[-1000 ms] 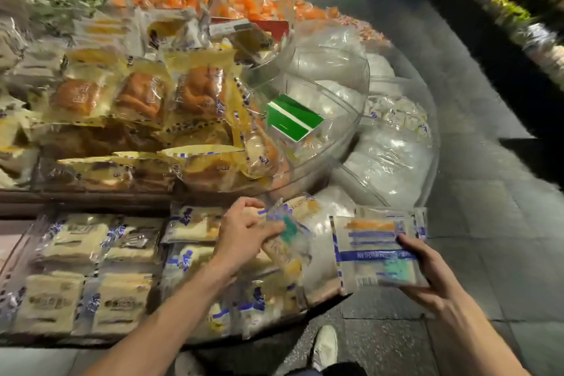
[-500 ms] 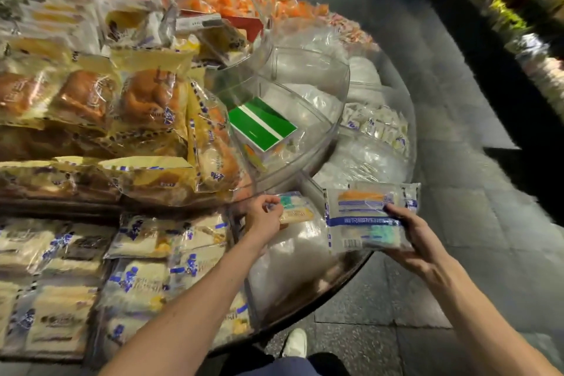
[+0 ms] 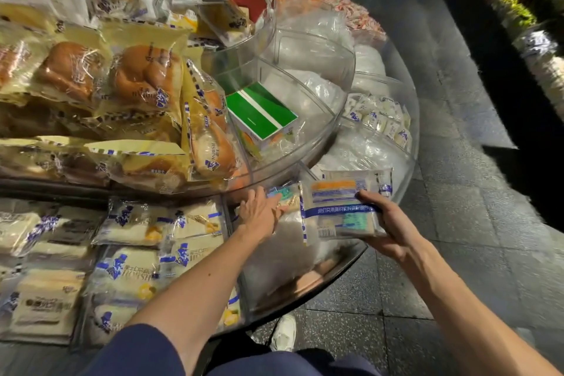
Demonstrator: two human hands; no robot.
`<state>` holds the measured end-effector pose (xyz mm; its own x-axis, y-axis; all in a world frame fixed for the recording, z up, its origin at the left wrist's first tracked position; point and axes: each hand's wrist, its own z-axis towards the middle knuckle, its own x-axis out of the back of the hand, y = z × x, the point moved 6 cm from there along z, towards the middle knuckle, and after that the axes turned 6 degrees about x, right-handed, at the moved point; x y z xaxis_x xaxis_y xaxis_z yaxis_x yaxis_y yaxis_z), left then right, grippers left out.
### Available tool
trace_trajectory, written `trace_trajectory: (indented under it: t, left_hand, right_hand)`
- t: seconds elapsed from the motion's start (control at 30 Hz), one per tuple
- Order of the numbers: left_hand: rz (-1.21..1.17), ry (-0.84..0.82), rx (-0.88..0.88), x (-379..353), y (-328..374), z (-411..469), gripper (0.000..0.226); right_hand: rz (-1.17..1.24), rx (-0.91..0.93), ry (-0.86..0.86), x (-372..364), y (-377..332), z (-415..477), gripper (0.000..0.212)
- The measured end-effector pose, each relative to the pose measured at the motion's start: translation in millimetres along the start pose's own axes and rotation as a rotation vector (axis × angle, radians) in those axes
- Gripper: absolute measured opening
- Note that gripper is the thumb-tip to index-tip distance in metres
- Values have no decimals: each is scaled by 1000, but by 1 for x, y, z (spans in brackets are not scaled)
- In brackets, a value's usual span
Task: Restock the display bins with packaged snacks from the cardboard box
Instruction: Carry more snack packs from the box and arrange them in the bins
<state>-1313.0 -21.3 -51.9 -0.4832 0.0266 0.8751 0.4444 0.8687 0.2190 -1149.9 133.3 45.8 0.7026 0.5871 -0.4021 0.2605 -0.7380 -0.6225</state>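
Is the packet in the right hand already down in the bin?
Not yet: right hand grips the packet, raised over the clear bin.

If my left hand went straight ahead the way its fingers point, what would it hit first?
The small teal-labelled snack packet: the left hand points up and right at it, and its fingertips seem to touch it. Behind the packet probably comes the bin's clear divider, though depth is hard to judge.

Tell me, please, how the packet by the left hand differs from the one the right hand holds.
The left-hand packet looks smaller, partly hidden by the left hand, low in the clear bin. The right-hand packet looks bigger, shows its barcode, and sits in the right hand above the bin. Both show a teal patch.
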Motion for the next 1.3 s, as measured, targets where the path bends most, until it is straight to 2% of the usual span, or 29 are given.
trace_trajectory:
  t: [0.07,0.17,0.23,0.33,0.4,0.47,0.53,0.63,0.77,0.9,0.93,1.0,1.1,1.2,1.3]
  left_hand:
    - [-7,-5,-29,3,0,-4,50]
    - [-173,137,-141,30,2,-20,81]
    - [-259,240,-332,56,6,-41,101]
    - [-62,483,-667,81,-4,-74,115]
    - [70,600,-814,90,-11,-98,97]
    - [136,772,-913,101,-16,-125,60]
    - [179,852,-944,106,-28,-148,37]
    - [104,755,-820,111,-64,-181,35]
    - [-210,614,-512,118,-130,-233,44]
    - [-885,407,23,121,-198,-261,37]
    - [-1005,399,96,124,-211,-266,33]
    - [-1209,408,139,128,-232,-270,19]
    - [-1499,283,191,123,-271,-270,20]
    - [-1571,99,225,113,-316,-264,30]
    - [-1571,-9,240,108,-368,-252,36]
  right_hand:
    - [-13,-2,-15,-2,0,-1,30]
    - [-27,-4,-35,-9,0,-3,26]
    - [-22,-8,-43,-14,1,-4,28]
    - [-25,-42,-73,-29,7,-5,35]
    - [-51,-73,-114,-48,14,-7,39]
    - [-88,-120,-193,-72,27,-9,44]
    - [-144,-178,-269,-97,44,-13,38]
    - [-204,-257,-336,-129,72,-15,34]
    - [-302,-279,-406,-167,111,-20,45]
    - [-411,-305,-463,-197,145,-32,43]
    - [-443,-304,-473,-206,151,-36,42]
    - [-477,-302,-486,-225,163,-42,45]
    - [-486,-283,-479,-258,184,-46,45]
    - [-501,-251,-423,-290,211,-45,45]
    - [-489,-229,-364,-320,243,-44,42]
